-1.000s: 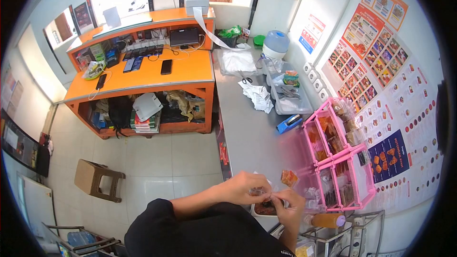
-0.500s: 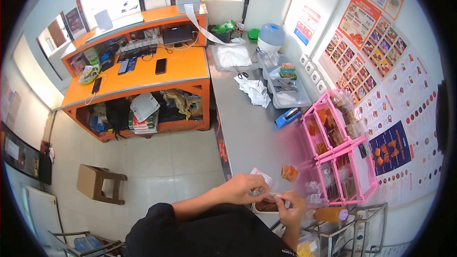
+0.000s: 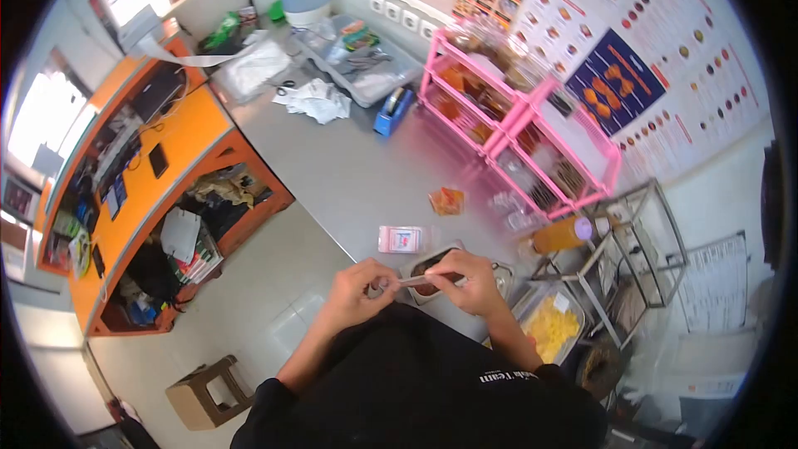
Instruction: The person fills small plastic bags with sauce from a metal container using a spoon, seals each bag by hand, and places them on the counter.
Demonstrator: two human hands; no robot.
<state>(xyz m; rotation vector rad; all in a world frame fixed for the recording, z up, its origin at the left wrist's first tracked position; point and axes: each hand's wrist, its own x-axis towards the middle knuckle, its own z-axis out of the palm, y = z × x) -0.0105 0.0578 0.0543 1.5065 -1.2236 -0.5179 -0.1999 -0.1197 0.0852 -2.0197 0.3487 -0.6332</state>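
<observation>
Over the steel counter, my left hand [image 3: 362,291] and my right hand [image 3: 467,283] each pinch one end of a small clear plastic bag [image 3: 412,281], stretched flat between them. The fingers of both hands are closed on its edge. Just beneath, partly hidden by my hands, is a metal container [image 3: 409,268] with dark reddish-brown contents. Beyond it lies a clear packet with a pink and blue label [image 3: 404,239]. A small sachet of orange-red filling [image 3: 447,201] rests farther off on the counter.
A pink tiered rack [image 3: 499,137] full of sachets stands by the wall. A blue tape dispenser [image 3: 393,111] and a clear plastic bin [image 3: 366,87] sit beyond. To my right are a bottle of amber liquid [image 3: 562,235], a tub of yellow pieces [image 3: 552,326] and a metal frame [image 3: 636,262].
My view has swung right and down, so the counter appears farther left. Both hands still hold the plastic bag, now drawn out flatter, with the hands farther apart.
</observation>
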